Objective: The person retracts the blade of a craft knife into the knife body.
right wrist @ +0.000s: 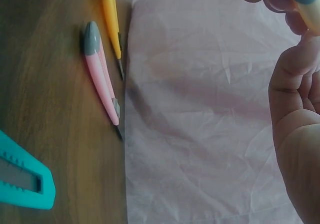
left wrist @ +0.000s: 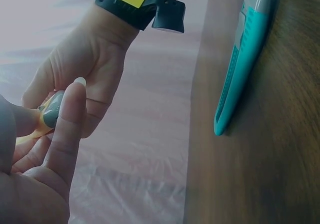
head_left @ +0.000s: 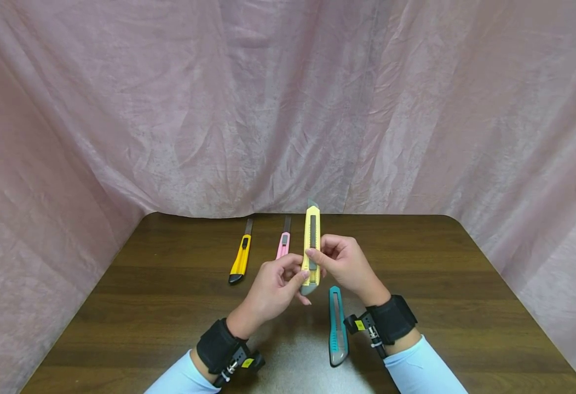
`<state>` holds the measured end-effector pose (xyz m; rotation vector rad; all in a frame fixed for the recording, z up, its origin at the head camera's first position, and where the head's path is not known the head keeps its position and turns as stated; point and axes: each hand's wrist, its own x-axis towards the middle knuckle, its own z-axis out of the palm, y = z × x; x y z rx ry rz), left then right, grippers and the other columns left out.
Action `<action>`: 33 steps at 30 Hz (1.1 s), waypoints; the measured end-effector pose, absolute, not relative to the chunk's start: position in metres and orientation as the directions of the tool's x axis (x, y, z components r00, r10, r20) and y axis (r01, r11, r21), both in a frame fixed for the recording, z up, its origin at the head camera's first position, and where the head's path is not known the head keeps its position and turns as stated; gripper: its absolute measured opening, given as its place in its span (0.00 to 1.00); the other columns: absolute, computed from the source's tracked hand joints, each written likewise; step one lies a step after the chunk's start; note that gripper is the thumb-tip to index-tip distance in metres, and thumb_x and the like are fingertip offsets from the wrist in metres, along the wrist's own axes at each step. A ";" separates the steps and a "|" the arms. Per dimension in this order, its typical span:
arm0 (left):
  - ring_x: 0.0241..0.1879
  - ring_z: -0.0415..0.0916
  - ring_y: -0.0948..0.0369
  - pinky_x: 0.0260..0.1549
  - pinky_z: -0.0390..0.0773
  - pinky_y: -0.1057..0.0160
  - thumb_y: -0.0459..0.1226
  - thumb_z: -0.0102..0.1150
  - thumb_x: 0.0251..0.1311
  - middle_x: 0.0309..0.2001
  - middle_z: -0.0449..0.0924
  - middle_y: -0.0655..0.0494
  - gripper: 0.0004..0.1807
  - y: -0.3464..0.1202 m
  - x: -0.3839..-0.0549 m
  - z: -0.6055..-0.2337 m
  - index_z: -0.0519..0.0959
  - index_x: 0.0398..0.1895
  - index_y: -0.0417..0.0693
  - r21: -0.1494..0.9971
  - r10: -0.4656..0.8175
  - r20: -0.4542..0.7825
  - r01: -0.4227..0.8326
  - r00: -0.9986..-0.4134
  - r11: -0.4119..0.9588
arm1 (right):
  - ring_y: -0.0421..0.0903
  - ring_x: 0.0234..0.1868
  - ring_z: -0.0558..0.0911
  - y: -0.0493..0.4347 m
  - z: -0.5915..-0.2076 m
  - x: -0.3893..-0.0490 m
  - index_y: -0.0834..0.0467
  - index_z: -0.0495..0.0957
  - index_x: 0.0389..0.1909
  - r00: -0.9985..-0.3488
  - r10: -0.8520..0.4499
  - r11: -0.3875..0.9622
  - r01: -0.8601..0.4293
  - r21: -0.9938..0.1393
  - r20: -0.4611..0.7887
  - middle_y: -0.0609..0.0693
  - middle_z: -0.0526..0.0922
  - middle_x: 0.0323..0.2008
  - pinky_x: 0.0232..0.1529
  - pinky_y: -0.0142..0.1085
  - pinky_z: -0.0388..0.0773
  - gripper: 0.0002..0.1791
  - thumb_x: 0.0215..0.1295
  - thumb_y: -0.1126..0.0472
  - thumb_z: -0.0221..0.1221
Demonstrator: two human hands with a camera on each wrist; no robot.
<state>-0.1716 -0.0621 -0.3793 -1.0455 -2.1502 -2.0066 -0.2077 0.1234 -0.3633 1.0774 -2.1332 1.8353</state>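
Both hands hold a pale yellow snap-off utility knife (head_left: 313, 230) upright above the table, a short length of blade showing at its top. The left hand (head_left: 274, 287) pinches the grey lower end, thumb in front. With its thumb on the front of the handle and fingers behind, the right hand (head_left: 349, 268) grips the knife from the right, around its middle. In the left wrist view, the grey end cap (left wrist: 52, 111) shows between the fingers. A teal utility knife (head_left: 338, 328) lies on the table below the right hand, its blade not showing.
On the dark wooden table (head_left: 145, 306), a pink utility knife (head_left: 283, 245) lies partly hidden behind the left hand, blade extended. Left of it is a yellow and black utility knife (head_left: 241, 257), blade also out. A pink curtain (head_left: 268, 109) hangs along the back and sides.
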 end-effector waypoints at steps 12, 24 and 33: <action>0.19 0.77 0.47 0.18 0.82 0.58 0.22 0.53 0.62 0.29 0.76 0.41 0.10 -0.062 -0.172 -0.380 0.73 0.46 0.34 0.879 0.436 0.443 0.475 -0.783 -0.040 | 0.48 0.14 0.70 0.124 -0.363 -0.206 0.65 0.78 0.28 -0.750 -0.439 0.056 -0.573 -0.818 0.495 0.56 0.73 0.17 0.11 0.32 0.71 0.08 0.67 0.69 0.55; 0.20 0.77 0.48 0.20 0.83 0.58 0.22 0.54 0.62 0.29 0.75 0.41 0.10 -0.062 -0.171 -0.377 0.73 0.46 0.35 0.885 0.433 0.431 0.465 -0.792 -0.031 | 0.47 0.15 0.71 0.125 -0.362 -0.207 0.64 0.77 0.29 -0.738 -0.451 0.028 -0.574 -0.818 0.503 0.57 0.74 0.19 0.13 0.31 0.73 0.05 0.65 0.72 0.57; 0.21 0.78 0.48 0.20 0.83 0.58 0.23 0.54 0.62 0.30 0.77 0.42 0.10 -0.064 -0.173 -0.377 0.73 0.46 0.35 0.894 0.429 0.415 0.446 -0.803 -0.029 | 0.56 0.13 0.71 0.122 -0.362 -0.207 0.63 0.78 0.28 -0.746 -0.430 0.043 -0.580 -0.813 0.509 0.57 0.74 0.17 0.11 0.34 0.74 0.06 0.65 0.71 0.56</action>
